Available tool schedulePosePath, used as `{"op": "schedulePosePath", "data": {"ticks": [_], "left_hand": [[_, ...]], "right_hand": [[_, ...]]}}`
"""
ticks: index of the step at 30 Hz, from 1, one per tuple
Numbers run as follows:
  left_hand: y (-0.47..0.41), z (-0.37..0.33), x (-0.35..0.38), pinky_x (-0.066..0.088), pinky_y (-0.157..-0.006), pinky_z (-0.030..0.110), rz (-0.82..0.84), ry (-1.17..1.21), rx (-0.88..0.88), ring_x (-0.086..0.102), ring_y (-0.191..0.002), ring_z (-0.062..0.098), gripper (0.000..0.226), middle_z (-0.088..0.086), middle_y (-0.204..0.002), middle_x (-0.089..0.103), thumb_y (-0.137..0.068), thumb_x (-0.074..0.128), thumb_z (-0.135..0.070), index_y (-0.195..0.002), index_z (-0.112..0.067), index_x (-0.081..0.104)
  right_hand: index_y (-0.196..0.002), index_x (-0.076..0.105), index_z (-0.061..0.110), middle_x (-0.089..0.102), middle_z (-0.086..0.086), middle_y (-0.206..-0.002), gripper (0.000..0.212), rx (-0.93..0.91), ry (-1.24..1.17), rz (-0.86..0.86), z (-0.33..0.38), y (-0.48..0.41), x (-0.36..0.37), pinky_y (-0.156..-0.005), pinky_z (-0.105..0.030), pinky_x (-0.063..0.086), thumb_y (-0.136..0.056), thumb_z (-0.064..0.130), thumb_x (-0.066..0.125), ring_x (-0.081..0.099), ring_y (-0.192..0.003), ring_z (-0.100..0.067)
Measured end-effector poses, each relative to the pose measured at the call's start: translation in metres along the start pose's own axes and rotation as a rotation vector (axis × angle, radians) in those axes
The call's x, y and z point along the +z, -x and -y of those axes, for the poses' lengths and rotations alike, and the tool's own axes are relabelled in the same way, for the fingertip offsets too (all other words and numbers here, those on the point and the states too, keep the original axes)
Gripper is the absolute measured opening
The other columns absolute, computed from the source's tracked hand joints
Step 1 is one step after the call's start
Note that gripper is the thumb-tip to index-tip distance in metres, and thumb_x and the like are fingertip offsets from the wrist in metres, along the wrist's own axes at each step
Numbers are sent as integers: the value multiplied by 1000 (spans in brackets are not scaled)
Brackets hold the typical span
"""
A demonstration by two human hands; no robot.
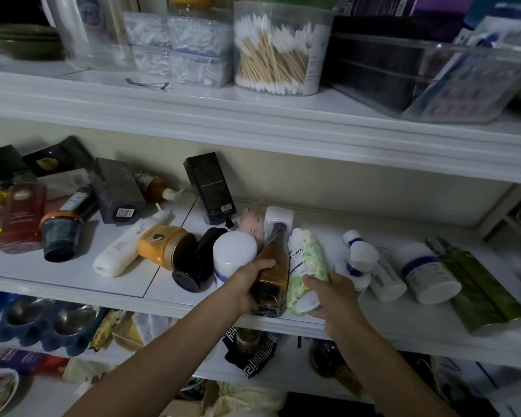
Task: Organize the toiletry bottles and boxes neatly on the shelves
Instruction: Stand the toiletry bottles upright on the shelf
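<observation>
White middle shelf (73, 275) holds many bottles lying flat. Near its front edge, the amber bottle (278, 266) and green bottle (306, 257) lie side by side, long axes near-to-far. Your left hand (244, 284) grasps the amber one, your right hand (334, 296) the green one.

White shelving, dim uneven light: upper shelf (193, 111) with a moulded front edge, middle shelf (166, 281) below it with a seam line across its top, cream back wall (343, 188) between them, darkest toward top left corner.
</observation>
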State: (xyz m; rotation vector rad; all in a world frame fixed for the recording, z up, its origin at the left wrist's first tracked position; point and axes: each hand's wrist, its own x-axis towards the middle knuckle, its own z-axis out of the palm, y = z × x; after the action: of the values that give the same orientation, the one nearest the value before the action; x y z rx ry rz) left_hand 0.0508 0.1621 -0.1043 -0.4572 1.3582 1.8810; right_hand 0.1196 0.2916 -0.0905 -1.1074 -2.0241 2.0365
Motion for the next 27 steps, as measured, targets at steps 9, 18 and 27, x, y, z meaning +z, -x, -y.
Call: {"op": "schedulePosePath", "data": {"ticks": [9, 18, 27], "left_hand": [[36, -3, -6, 37, -91, 29, -189, -222, 241, 47, -106, 20, 44, 10, -131, 54, -98, 44, -40, -129, -10, 51], [118, 0, -68, 55, -85, 37, -88, -59, 563, 66, -100, 22, 36, 5, -110, 71, -88, 57, -40, -119, -21, 61], [120, 6, -190, 48, -84, 30, -462, 279, 469, 62, -96, 24, 34, 12, -105, 71, -77, 68, -26, -105, -6, 69]], "right_hand": [[-106, 60, 7, 69, -18, -105, 19, 8, -469, 375, 48, 57, -21, -75, -44, 58, -90, 16, 56, 68, -94, -33], [-122, 56, 3, 66, -21, -113, 41, 168, -576, 757, 27, 68, 100, -75, -36, 58, -84, 20, 58, 66, -101, -32], [-111, 57, 3, 67, -11, -87, 22, 418, -329, 845, -18, 81, 230, -58, -24, 55, -91, 13, 58, 64, -76, -19]]}}
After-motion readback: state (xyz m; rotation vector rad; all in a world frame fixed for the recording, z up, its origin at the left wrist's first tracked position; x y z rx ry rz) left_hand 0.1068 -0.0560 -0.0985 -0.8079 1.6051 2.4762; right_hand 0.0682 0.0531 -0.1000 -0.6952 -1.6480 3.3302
